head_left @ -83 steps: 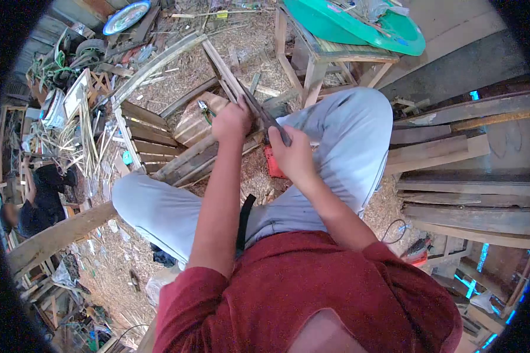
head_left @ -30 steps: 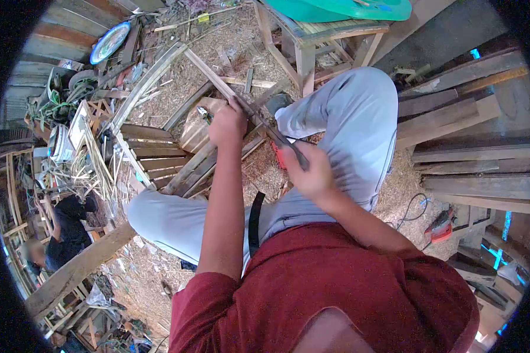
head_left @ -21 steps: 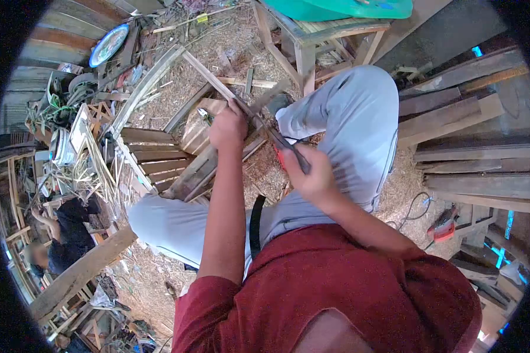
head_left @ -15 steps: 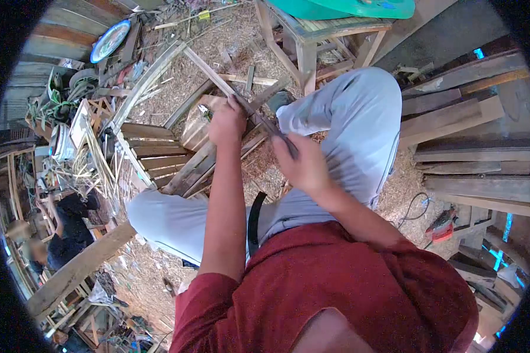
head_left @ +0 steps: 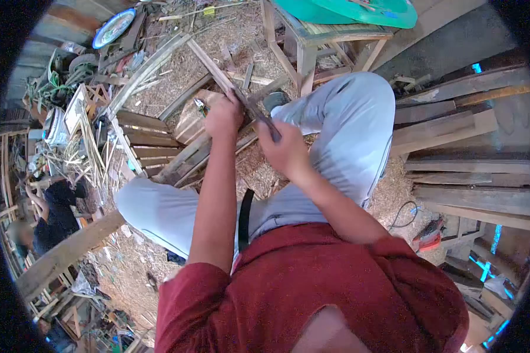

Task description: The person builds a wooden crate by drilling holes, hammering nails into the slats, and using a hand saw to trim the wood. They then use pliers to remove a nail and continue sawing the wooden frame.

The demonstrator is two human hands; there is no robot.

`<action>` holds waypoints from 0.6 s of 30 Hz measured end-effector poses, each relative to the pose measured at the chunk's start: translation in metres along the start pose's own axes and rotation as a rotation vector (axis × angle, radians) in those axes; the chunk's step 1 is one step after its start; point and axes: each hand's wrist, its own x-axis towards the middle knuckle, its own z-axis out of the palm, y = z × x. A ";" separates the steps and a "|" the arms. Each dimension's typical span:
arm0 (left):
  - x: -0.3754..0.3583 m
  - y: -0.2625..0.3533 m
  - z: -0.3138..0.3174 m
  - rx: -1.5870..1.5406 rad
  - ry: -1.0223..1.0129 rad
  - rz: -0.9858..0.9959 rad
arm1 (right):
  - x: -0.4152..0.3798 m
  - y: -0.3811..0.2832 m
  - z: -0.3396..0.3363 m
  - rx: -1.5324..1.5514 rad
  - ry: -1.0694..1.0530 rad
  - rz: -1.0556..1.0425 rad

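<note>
My left hand [head_left: 224, 119] is closed around a pale wooden strip [head_left: 209, 63] that slants away from me toward the upper left. My right hand [head_left: 285, 152] grips the near end of a long, dark, knife-like tool [head_left: 254, 110]. Its narrow length lies against or just over the strip, beside my left hand; the exact contact is hidden. Under my left hand are a wood block [head_left: 189, 126] and a thick wooden beam [head_left: 185, 162]. A small green-and-metal item [head_left: 201, 106] rests by the block.
A wooden stool [head_left: 312, 38] with a green basin [head_left: 347, 12] stands ahead. Stacked planks [head_left: 471, 176] line the right side. Slatted wood [head_left: 150, 138] lies left, on shavings. A red power tool [head_left: 428, 236] sits at lower right. Another person [head_left: 59, 212] is at far left.
My right hand has come closer to my left hand, with the dark tool sliding up along the strip. My left hand stays nearly in place. The view has shifted slightly.
</note>
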 end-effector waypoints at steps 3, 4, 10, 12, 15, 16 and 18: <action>-0.003 -0.001 -0.006 -0.004 -0.022 -0.009 | -0.005 -0.006 -0.008 -0.092 0.064 -0.100; -0.006 -0.002 -0.005 0.007 -0.014 -0.003 | -0.024 -0.008 -0.023 -0.014 -0.003 -0.012; 0.000 -0.008 0.009 0.016 -0.022 0.047 | 0.003 0.003 -0.004 -0.030 0.015 0.004; 0.009 -0.007 0.006 0.017 -0.028 0.038 | 0.003 -0.015 -0.014 -0.018 -0.046 0.101; -0.001 0.009 -0.019 -0.015 -0.081 -0.064 | -0.035 -0.018 -0.047 0.141 -0.124 0.149; -0.001 0.009 -0.019 -0.020 -0.081 -0.064 | -0.032 -0.008 -0.038 0.126 -0.070 0.102; -0.006 0.004 -0.006 -0.020 -0.048 -0.032 | 0.003 0.016 0.004 -0.006 -0.022 0.033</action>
